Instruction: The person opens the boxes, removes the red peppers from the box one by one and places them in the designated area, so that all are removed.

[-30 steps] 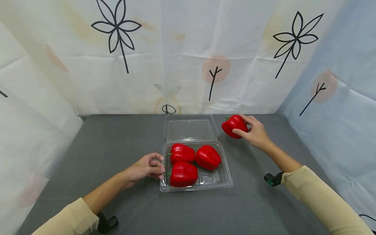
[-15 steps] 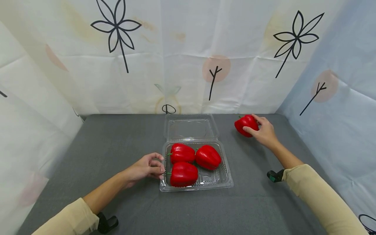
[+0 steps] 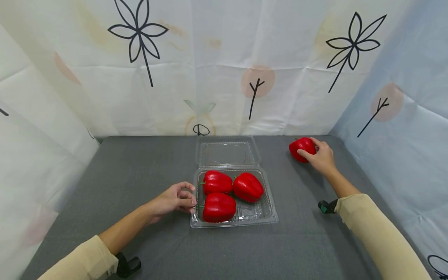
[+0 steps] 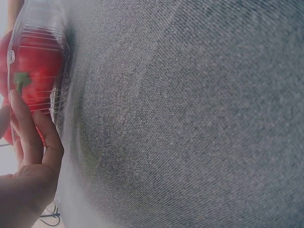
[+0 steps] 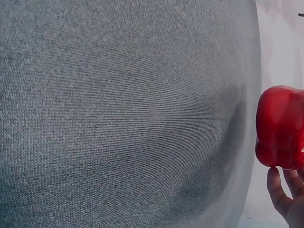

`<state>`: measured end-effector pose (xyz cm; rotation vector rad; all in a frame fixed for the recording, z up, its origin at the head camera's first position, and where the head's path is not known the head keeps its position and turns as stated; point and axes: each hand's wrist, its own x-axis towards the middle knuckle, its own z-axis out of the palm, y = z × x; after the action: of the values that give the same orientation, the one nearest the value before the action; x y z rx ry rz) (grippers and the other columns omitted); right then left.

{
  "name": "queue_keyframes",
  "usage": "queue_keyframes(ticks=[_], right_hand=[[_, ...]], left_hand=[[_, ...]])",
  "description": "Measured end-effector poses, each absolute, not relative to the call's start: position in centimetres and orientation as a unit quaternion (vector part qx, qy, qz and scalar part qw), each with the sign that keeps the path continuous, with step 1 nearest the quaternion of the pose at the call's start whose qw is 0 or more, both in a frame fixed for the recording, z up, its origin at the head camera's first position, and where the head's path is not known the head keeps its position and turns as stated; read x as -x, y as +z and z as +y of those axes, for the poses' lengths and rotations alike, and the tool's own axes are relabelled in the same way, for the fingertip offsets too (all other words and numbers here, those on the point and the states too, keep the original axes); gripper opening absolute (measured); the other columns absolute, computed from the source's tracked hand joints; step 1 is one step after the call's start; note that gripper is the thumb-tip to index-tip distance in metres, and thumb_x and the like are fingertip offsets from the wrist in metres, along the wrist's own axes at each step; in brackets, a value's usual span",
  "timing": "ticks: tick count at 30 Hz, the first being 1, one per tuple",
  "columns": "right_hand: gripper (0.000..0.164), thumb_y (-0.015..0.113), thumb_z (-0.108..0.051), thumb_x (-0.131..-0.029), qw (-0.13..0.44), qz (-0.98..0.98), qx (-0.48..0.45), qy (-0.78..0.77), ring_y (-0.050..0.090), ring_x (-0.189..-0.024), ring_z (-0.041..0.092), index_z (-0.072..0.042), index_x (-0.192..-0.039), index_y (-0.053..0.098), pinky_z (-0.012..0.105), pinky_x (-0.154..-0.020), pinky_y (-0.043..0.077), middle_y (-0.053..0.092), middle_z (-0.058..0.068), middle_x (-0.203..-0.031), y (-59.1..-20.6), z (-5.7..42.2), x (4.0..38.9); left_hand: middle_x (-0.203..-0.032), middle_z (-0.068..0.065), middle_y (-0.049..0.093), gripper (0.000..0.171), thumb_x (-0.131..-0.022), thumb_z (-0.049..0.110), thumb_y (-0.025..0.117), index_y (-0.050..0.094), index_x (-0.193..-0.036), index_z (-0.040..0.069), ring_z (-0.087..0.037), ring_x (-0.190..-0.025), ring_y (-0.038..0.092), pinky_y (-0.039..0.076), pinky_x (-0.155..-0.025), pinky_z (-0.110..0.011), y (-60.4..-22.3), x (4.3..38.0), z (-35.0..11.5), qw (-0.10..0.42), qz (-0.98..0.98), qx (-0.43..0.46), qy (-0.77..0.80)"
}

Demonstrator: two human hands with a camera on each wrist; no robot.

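Note:
At the back right of the table, my right hand (image 3: 321, 157) grips a red bell pepper (image 3: 301, 150) between thumb and fingers. The right wrist view shows this bell pepper (image 5: 280, 127) off the cloth, with a shadow below it. My left hand (image 3: 175, 199) holds the left rim of a clear plastic clamshell container (image 3: 257, 217). In the left wrist view, fingers (image 4: 29, 135) lie along the container's outer wall. Inside sit three more red bell peppers: one back left (image 3: 217, 182), one front left (image 3: 219, 208) and one at right (image 3: 248, 187).
The container's clear lid (image 3: 227, 153) lies folded back behind it, near the far edge. Grey cloth (image 3: 140, 163) covers the table. Patterned white curtains (image 3: 224, 77) stand behind and on both sides.
My right hand has carried its bell pepper rightward, away from the container, toward the back right. The left hand, the container and the peppers inside have stayed in place.

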<state>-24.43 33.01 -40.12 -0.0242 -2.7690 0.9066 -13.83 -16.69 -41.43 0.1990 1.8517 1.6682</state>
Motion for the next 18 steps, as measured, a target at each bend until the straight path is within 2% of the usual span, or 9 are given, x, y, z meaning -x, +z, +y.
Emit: queue_keyframes(ticks=[11,18], right_hand=[[0.07,0.064,-0.031,-0.095,0.067,-0.951,0.01,0.303,0.041,-0.122,0.052,0.006,-0.147,0.035,0.064,-0.089,0.048,0.041,0.035,-0.137,-41.1,33.49,24.43],[0.072,0.066,-0.029,-0.094,0.046,-0.948,-0.009,0.315,0.042,-0.121,0.051,0.007,-0.147,0.034,0.064,-0.09,0.048,0.044,0.035,-0.137,-40.79,33.98,24.45]], left_hand=[[-0.093,-0.011,0.07,0.041,-0.094,0.01,0.067,0.041,-0.124,-0.001,-0.023,-0.079,0.069,0.057,-0.084,-0.036,-41.48,13.87,-16.59,0.316,0.703,-0.075,0.633],[-0.093,-0.01,0.069,0.042,-0.094,0.01,0.067,0.04,-0.124,-0.002,-0.023,-0.078,0.069,0.057,-0.084,-0.036,-41.54,13.9,-16.65,0.317,0.7,-0.075,0.635]])
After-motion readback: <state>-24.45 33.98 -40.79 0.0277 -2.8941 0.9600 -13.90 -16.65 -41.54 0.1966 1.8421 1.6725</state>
